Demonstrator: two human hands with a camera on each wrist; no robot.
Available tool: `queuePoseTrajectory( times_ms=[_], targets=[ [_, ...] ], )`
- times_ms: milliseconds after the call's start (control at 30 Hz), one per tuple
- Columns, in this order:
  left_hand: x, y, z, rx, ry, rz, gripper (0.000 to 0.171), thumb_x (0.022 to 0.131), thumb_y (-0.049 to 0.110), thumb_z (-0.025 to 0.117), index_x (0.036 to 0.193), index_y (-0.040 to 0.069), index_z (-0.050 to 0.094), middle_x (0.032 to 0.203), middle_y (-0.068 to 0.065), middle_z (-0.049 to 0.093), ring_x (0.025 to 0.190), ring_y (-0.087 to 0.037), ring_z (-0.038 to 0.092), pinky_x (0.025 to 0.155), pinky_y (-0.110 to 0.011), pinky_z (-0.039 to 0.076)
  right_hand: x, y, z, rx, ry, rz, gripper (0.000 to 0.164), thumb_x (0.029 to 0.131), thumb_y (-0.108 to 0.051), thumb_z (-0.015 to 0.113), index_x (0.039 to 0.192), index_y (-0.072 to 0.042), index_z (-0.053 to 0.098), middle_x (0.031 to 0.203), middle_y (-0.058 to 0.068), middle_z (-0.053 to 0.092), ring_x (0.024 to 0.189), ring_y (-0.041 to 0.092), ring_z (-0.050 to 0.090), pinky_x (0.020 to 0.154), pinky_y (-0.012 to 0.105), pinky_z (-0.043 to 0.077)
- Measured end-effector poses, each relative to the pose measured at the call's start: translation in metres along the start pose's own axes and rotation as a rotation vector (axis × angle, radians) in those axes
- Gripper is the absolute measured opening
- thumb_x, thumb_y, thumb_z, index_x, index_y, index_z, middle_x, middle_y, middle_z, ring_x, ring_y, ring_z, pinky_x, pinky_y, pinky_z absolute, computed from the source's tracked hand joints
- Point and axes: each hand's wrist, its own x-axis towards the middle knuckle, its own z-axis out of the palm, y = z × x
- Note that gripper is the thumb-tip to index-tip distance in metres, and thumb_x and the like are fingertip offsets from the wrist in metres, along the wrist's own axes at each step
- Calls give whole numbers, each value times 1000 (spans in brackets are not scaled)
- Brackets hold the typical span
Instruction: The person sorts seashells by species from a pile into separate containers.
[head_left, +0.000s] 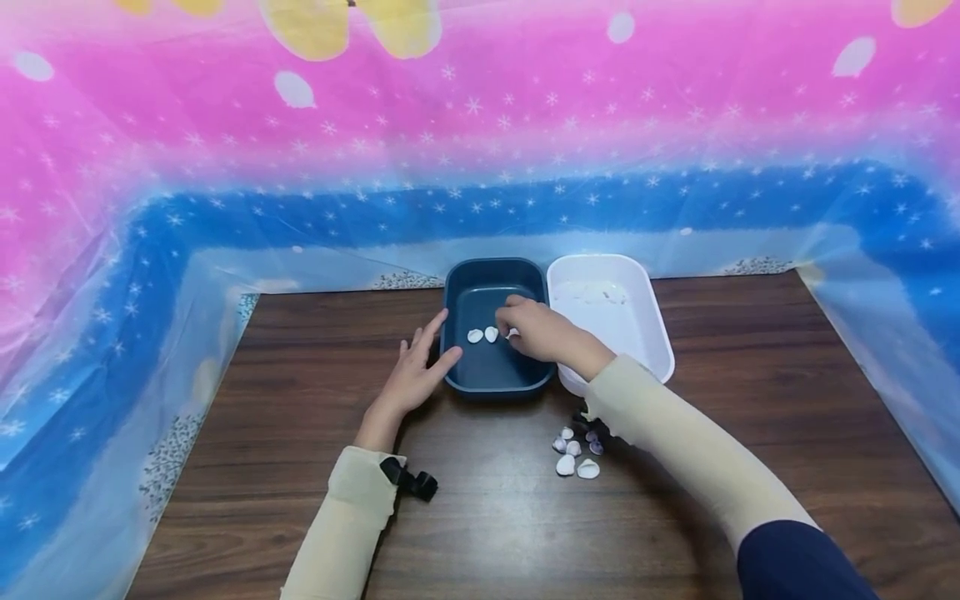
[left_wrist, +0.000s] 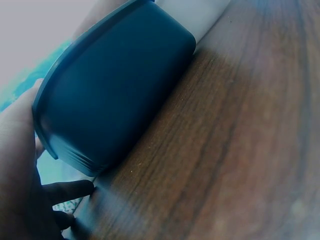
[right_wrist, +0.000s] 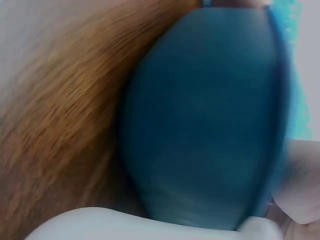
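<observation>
A dark blue tray (head_left: 498, 383) stands on the table with two white seashells (head_left: 491, 334) side by side in it. My right hand (head_left: 536, 329) reaches over its right rim, fingers curled down, pinching a third white shell (head_left: 513, 332) beside those two. The hand partly hides that shell. At the tray's left side my left hand (head_left: 414, 372) spreads its fingers, with thumb and fingertips right at the rim. From the left wrist view, this hand (left_wrist: 20, 170) lies along the tray's outer wall (left_wrist: 115, 85).
A white tray (head_left: 660, 333) adjoins the blue one on the right, with small pale bits near its far end. Several white and purplish shells (head_left: 573, 448) lie on the wooden table (head_left: 480, 533) below my right forearm. A patterned cloth (head_left: 480, 208) hangs around the table's back and sides.
</observation>
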Motion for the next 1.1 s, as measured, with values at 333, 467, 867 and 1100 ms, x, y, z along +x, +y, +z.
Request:
queuePoseTrajectory(
  times_ms=[333,467,867,1100],
  targets=[
    [1,1,-2,-2,8,0,77,107,59,51,171,34,16,172,-14,28,161,-44,5,126,-62,-8,-41,-14,-21,62,144,-75,17,98,-3,73,115,-6,74,119,10,64,100,27,68,89,39,60],
    [0,0,-2,-5,12,6,77,107,59,51,171,34,17,173,-14,27,161,-44,6,126,-62,-8,-53,-17,-28,65,168,-89,17,98,-4,73,115,-7,75,117,8,66,100,27,69,87,39,59],
    [0,-2,1,4,12,-13,78,105,64,50,170,36,17,173,-11,28,161,-44,5,126,-61,-8,-95,-17,-34,81,209,-155,14,99,-11,75,111,-6,78,109,6,71,96,23,69,85,41,58],
    [2,-3,1,5,9,-10,77,106,64,49,171,36,17,171,-13,30,161,-43,6,127,-61,-8,-114,-20,-27,90,243,-206,11,97,-10,77,107,-8,79,106,1,71,98,19,70,88,39,59]
  ],
)
